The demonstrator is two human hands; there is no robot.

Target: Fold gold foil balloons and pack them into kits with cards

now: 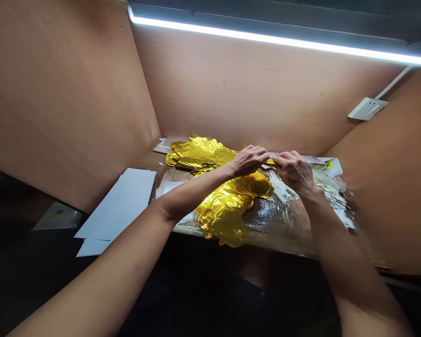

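Observation:
My left hand point(248, 160) and my right hand point(293, 170) meet over the desk, fingers curled and pinching a gold foil piece with a bit of clear plastic between them. Below them a crumpled gold foil balloon point(228, 206) lies flat and hangs over the desk's front edge. A pile of more gold foil balloons point(192, 153) lies behind my left hand. Thin white straws point(279, 187) lie fanned under my right hand on clear plastic wrap point(273, 217).
White cardboard sheets point(121, 206) are stacked at the desk's left, jutting past the edge. Wooden partition walls point(66, 103) enclose the desk on three sides. A light strip point(266, 40) runs overhead; a wall socket point(367, 108) is at right. More plastic bags point(331, 187) lie at right.

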